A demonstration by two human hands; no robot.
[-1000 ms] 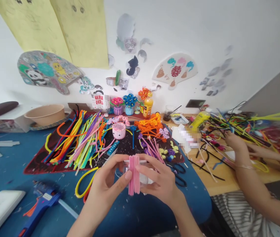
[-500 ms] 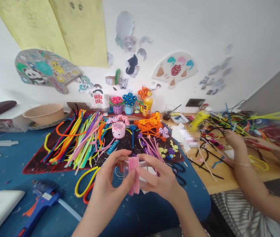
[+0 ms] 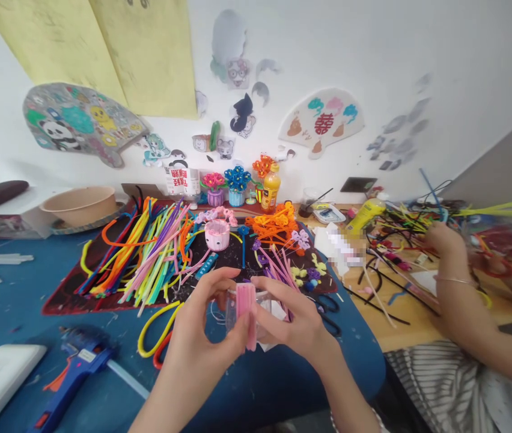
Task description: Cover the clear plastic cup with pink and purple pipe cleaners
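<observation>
Between my hands is a clear plastic cup [image 3: 232, 310], with short pink pipe cleaner pieces [image 3: 246, 307] standing side by side against its near wall. My left hand [image 3: 206, 331] is closed on the cup's left side, its thumb pressing the pink pieces. From the right, my right hand [image 3: 294, 319] grips the cup, fingertips at the edge of the pink strips. Beyond them, a pink pipe cleaner pot [image 3: 217, 235] with a small face stands on the dark mat [image 3: 71, 297]. A blue glue gun [image 3: 78, 373] lies to the left.
Bundles of coloured pipe cleaners [image 3: 159, 252] lie left on the mat, orange ones [image 3: 274, 225] behind. Yellow-handled scissors [image 3: 154, 331] rest left of my hands, a white box-like object [image 3: 6, 385] at the near left. At right, a co-worker's hand [image 3: 448, 240] works over loose pipe cleaners.
The two pink strips that stood apart now sit closer together against the cup under my left thumb. The co-worker's hands have shifted, now with red-orange scissors and a blue pipe cleaner.
</observation>
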